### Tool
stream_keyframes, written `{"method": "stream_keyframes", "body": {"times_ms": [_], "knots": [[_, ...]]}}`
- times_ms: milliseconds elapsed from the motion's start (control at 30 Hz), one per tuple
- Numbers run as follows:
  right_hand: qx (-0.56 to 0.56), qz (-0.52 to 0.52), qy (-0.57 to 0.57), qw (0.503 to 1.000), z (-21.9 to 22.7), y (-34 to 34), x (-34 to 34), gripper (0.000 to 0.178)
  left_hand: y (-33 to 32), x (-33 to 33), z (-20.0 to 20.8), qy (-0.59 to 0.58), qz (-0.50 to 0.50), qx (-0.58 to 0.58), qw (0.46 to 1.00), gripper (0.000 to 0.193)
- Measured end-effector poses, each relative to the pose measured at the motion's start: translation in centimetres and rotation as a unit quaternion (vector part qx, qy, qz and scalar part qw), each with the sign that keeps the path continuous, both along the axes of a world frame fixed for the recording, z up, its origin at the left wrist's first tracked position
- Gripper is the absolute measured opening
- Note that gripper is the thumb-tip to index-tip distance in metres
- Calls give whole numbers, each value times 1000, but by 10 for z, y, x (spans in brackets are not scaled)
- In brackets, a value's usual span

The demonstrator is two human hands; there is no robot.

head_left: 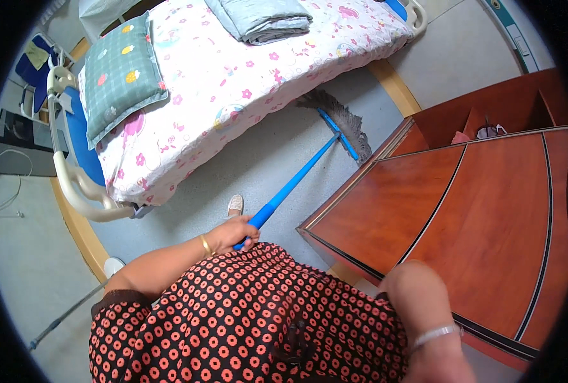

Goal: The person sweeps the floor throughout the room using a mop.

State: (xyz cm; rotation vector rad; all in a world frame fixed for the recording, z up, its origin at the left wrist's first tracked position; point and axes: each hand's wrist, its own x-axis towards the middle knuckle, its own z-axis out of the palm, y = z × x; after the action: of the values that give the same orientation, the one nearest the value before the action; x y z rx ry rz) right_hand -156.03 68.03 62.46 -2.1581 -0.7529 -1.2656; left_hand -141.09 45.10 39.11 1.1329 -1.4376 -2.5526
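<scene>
My left hand (236,233), with a gold bangle at the wrist, is closed around the upper end of a blue mop handle (290,185). The handle slants away to the right. Its grey fringed mop head (351,124), with a blue bar, lies on the grey floor between the bed and the wooden cabinet, partly at the bed's lower edge. My right hand (440,369) hangs low at the right, beside the cabinet front, with a silver bracelet at its wrist. The lower picture edge cuts it off, so its fingers are hidden.
A bed with a floral sheet (201,102) carries a green pillow (125,80) and a folded quilt (261,19). Its cream bed rail (83,188) juts out at the left. The reddish wooden cabinet (424,204) stands close on the right. A shoe (235,205) shows below.
</scene>
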Motion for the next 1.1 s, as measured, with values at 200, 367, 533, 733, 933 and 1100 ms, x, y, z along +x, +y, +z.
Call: {"method": "stream_keyframes", "body": {"times_ms": [200,367,533,733,933,1100], "knots": [[351,113,166,915,40,-27,8,16,-87,-86,8,19,-5,41,999,15],[561,274,180,760,53,-54,12,17,-151,-145,21,-22,-6,38,999,11],[638,345,157,670,64,-79,-1,19,-162,-115,13,2,-73,-4,997,9],[678,377,121,619,71,-106,-43,20,-175,-15,51,-86,-28,31,995,54],[694,428,119,567,72,-131,-112,22,-179,14,100,-166,-6,31,986,55],[694,453,116,547,75,-151,-186,24,-192,-57,103,-167,-4,43,985,54]]}}
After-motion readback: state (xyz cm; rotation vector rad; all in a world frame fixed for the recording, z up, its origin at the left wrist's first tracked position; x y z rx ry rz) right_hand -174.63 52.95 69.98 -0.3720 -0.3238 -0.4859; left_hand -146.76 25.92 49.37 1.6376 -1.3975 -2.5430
